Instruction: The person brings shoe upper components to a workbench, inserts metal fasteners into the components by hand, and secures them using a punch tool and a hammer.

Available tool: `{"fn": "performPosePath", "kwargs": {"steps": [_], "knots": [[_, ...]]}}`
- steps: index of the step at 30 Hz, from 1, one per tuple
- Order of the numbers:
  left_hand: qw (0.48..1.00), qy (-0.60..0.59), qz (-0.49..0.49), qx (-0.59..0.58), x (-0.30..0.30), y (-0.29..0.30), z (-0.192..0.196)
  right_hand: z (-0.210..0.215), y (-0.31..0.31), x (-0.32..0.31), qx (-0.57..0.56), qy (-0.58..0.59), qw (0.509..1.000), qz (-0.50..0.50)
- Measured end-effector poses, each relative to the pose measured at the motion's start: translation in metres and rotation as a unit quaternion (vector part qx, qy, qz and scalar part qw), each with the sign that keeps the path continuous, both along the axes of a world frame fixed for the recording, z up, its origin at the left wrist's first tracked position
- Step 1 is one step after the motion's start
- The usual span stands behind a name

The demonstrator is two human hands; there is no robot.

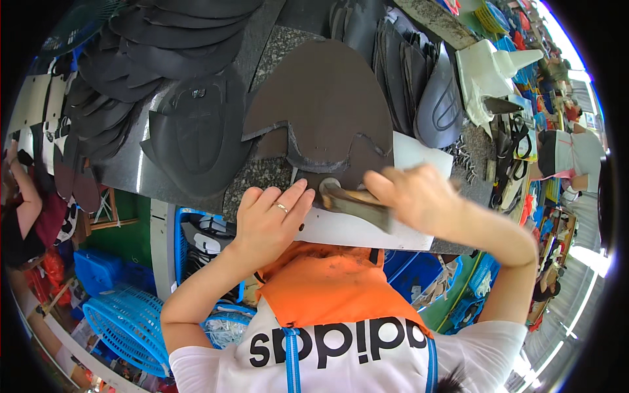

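Note:
My left hand (268, 219) lies with its fingers stretched out, the fingertips on the near left edge of a dark brown flat sheet (321, 98). The sheet has a rounded far end and a jagged cut-out edge, with a second dark layer below it. My right hand (419, 196), blurred by motion, is closed round a hammer (354, 204) with a round grey metal end and a wooden handle. Its metal end sits over the near part of the dark layer, just right of my left fingertips. A white board (419, 157) lies underneath.
A black sole-shaped piece (203, 131) lies to the left, with stacks of black pieces (177, 39) beyond it. More dark pieces (400, 72) stand at the far right, near a white stand (485, 72). Blue baskets (128, 327) are below the table. Other people work at both sides.

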State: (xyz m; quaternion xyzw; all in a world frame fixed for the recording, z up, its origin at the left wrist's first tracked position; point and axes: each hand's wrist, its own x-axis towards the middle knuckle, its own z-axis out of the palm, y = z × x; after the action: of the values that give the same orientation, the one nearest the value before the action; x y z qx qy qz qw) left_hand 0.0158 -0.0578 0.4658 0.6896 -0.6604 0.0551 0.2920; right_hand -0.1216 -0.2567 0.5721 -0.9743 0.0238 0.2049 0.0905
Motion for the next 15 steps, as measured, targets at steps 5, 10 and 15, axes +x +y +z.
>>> {"fn": "performPosePath", "kwargs": {"steps": [5, 10, 15], "knots": [[0.999, 0.026, 0.028, -0.028, 0.000, -0.029, 0.008, -0.022, -0.017, -0.038, 0.190, -0.144, 0.962, -0.130], [0.997, -0.016, 0.082, -0.004, -0.002, -0.034, -0.001, -0.021, -0.057, -0.001, 0.189, -0.136, 0.958, -0.168], [0.997, -0.013, 0.078, -0.009, -0.005, -0.036, -0.004, -0.029, -0.072, 0.026, 0.266, -0.104, 0.953, -0.102]]}}
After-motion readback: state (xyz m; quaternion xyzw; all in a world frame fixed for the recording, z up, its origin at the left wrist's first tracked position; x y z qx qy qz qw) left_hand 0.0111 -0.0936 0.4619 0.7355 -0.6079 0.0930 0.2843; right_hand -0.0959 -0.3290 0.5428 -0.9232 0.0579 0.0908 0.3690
